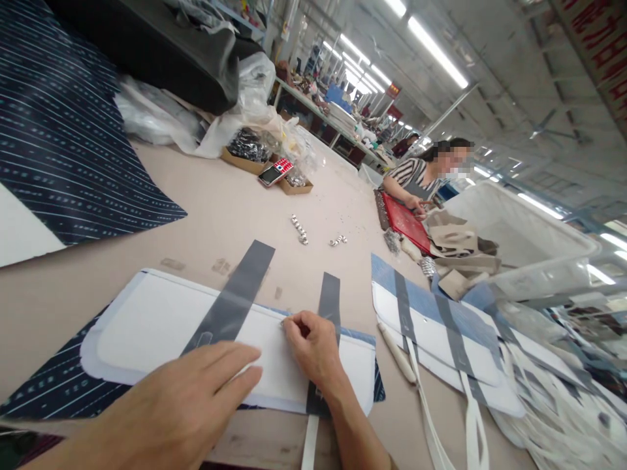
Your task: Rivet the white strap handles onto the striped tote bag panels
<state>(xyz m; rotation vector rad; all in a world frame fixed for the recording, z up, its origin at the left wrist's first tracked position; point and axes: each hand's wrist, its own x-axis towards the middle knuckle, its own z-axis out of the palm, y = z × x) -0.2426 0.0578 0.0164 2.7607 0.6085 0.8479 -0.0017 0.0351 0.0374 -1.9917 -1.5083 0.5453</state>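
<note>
1. I have open tabletop (220, 202) around ten o'clock.
2. The white panel (274, 339) lies around seven o'clock, its long axis running nine-thirty to three-thirty.
3. Two grey straps (235, 297) overhang its far edge, ends pointing toward one and twelve.
4. My left grip (176, 398) is wide, over the near edge.
5. My right grip (313, 343) is narrow, fingertips at the far edge; I can't tell what it pinches.

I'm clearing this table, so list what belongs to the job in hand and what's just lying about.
Likely part of the job:
Near white panel
Dark grey strips across it
Patterned navy sheet beneath it
Similar strapped panels at right

Seemingly just lying about:
Red keypad phone
Clear plastic bags
</note>
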